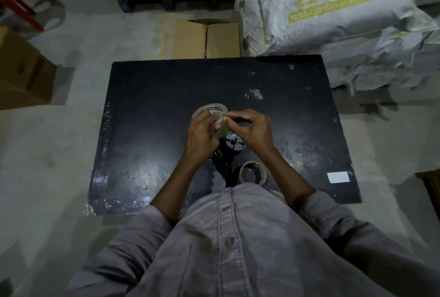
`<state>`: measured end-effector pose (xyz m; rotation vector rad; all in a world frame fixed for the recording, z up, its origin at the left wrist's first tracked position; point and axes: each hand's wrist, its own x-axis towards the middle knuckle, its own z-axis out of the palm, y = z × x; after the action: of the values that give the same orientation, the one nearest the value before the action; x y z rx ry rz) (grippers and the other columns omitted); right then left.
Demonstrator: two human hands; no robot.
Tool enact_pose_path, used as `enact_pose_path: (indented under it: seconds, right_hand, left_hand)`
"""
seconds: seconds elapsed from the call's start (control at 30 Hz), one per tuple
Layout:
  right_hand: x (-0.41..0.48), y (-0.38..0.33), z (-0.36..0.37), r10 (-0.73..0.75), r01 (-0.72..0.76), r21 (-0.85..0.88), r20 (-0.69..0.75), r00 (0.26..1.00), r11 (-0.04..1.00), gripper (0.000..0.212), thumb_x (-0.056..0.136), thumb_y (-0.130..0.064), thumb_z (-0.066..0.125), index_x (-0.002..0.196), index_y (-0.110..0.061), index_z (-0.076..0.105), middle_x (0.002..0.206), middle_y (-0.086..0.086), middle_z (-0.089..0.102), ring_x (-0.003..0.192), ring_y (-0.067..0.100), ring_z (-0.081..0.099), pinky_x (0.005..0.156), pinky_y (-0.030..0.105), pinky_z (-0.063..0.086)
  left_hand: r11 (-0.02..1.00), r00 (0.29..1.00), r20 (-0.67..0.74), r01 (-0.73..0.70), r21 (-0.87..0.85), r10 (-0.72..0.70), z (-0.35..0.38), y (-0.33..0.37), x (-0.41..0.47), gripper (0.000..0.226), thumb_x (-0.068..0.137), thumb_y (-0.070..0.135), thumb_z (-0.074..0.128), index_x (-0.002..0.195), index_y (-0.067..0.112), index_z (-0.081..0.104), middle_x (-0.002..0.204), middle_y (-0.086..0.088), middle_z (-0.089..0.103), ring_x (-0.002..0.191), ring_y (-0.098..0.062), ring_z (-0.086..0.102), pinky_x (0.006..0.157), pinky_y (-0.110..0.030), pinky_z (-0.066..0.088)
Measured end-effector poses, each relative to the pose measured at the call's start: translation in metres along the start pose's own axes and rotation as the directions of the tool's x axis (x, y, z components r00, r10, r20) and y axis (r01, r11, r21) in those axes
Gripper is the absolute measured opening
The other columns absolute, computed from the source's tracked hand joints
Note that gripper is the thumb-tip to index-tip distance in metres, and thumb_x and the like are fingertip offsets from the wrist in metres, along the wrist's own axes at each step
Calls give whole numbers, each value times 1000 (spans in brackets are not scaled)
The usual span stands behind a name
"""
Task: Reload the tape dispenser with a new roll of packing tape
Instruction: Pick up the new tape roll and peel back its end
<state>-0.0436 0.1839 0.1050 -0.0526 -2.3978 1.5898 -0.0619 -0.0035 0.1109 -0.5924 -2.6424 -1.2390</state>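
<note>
Left hand: my left hand (202, 135) curls round the new tape roll (210, 111), gripping it over the middle of the table.
Right hand: my right hand (254, 130) pinches the roll's outer edge at its 4 o'clock side, beside my left thumb.
Tape dispenser: the black tape dispenser (232, 144) lies on the black table (154, 106), at 6 o'clock from the roll, hub facing up.
Second roll: 1 thinner roll (252, 172) lies at 5 o'clock, just beside the dispenser.
Surroundings: white label (338, 176) at 4 o'clock; cardboard box (207, 39) at 12 o'clock; sacks (333, 10) at 2 o'clock.

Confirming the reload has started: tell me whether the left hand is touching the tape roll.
Touching. The head view shows the left hand gripping the tape roll, fingers curled round it.
</note>
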Motion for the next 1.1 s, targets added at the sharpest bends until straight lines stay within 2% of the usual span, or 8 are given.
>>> enact_pose_path:
  seconds: [0.07,0.17,0.3,0.57,0.73,0.93,1.0,1.1]
  right_hand:
    - [1,-5,-1,-39,39,-3,4,999,999,18,92,-18,93,110,-14,90,103,-1,85,95,9,82,87,31,68]
    - [3,-9,-3,-75,75,8,2,997,997,18,93,-19,92,110,-13,90,105,-1,85,99,11,80,90,31,66]
    - [1,-10,-5,-85,85,39,4,996,996,20,94,-18,91,113,-13,90,111,0,84,105,13,80,93,32,65]
    - [-3,-14,-6,-20,23,96,-32,999,995,15,94,-15,91,108,-9,90,113,1,85,106,13,82,89,37,69]
    - [-5,-17,-8,-4,7,108,-30,1000,994,12,94,-14,91,105,-8,90,111,2,85,104,11,82,86,27,67]
    - [-5,-19,-9,-11,14,95,-35,999,995,12,93,-12,92,103,-7,90,109,3,85,102,9,81,86,20,63]
    - [-4,-20,-9,3,0,98,-32,999,995,12,92,-12,91,103,-7,90,108,3,85,102,10,81,86,23,65]
    - [-1,-19,-10,37,-29,131,-60,997,991,11,93,-11,90,103,-8,90,104,2,86,100,15,83,91,42,69]
  left_hand:
    - [1000,1000,-13,1,30,0,-1,-3,0,18,91,2,76,109,6,80,110,-8,72,102,-26,69,87,-44,59]
    - [999,999,-31,-7,43,8,-5,1,0,15,95,8,73,109,7,79,108,-7,70,98,-26,68,79,-46,58]
    - [997,999,-38,31,64,-28,-6,5,1,23,87,-2,79,107,10,78,107,-3,68,96,-24,66,73,-45,57]
    - [996,999,-42,16,83,-12,-11,18,2,33,83,-1,68,113,6,77,112,-8,68,103,-32,66,84,-48,57]
    - [998,998,-59,-5,57,9,-15,24,1,26,93,14,60,111,6,77,109,-9,69,102,-30,67,86,-50,56]
    - [999,996,-88,-8,37,11,-15,27,-1,25,91,12,58,105,4,77,103,-8,69,97,-27,65,83,-50,55]
    - [999,995,-102,-8,42,13,-14,25,0,22,88,3,63,105,4,77,102,-8,68,96,-27,65,83,-50,54]
    - [999,994,-106,-25,45,30,-12,29,-2,32,76,-9,65,104,2,76,101,-9,66,96,-28,64,86,-43,50]
